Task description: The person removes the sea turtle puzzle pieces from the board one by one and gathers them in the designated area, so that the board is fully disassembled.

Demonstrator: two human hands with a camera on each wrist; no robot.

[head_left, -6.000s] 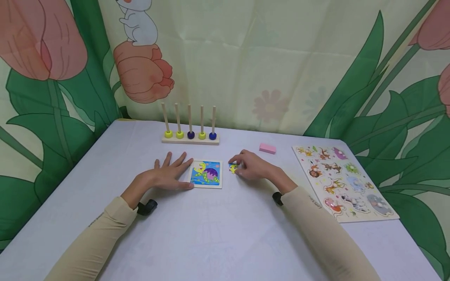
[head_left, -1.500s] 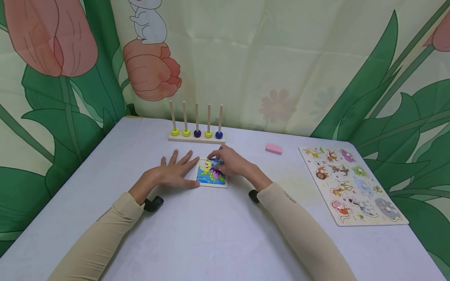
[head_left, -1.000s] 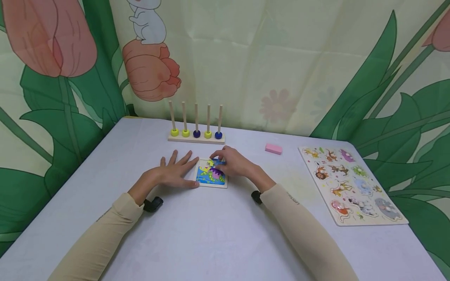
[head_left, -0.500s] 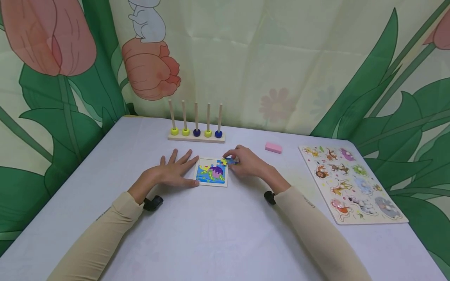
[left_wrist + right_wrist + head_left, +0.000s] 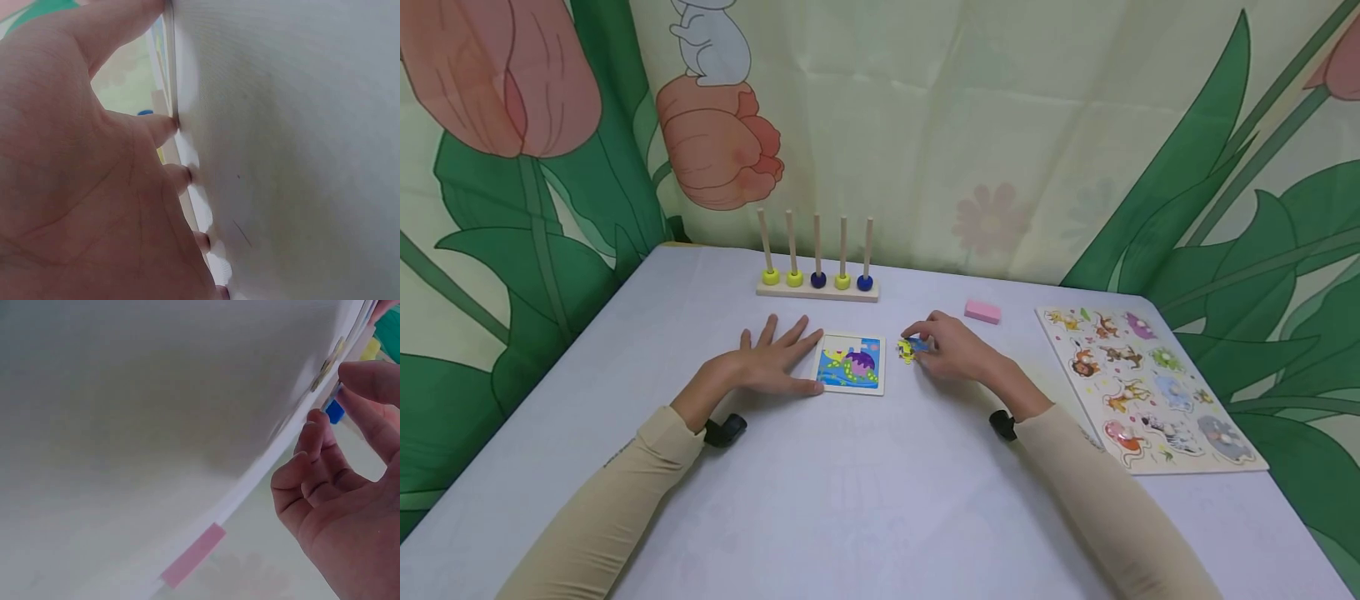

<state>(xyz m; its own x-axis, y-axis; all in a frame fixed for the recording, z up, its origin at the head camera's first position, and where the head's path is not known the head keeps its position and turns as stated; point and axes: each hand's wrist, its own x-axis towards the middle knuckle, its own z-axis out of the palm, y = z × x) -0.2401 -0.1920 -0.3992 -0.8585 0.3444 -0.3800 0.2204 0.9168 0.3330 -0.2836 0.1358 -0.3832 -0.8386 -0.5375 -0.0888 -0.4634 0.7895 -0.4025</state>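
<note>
A small square jigsaw puzzle [image 5: 861, 364] with a turtle picture lies on the table, a pale gap at its upper left. My left hand [image 5: 771, 367] is spread flat beside it, thumb and index fingertip at the frame's left edge. In the left wrist view the fingertips of that hand [image 5: 94, 181] rest on the tabletop. To the right of the puzzle, my right hand [image 5: 957, 346] pinches a yellow-and-blue puzzle piece [image 5: 907, 350] between thumb and fingers, low over the table. The right wrist view shows this piece [image 5: 328, 364] edge-on at the fingertips.
A wooden peg stand [image 5: 816, 291] with yellow and dark blue beads stands behind the puzzle. A pink block [image 5: 982, 312] lies beyond my right hand. An animal puzzle board [image 5: 1150, 392] lies at the right of the white table [image 5: 865, 500]. A printed curtain [image 5: 887, 125] hangs behind.
My right hand has drawn the piece off the puzzle's top part and away to the right, leaving a pale gap there. The left hand stays at the frame.
</note>
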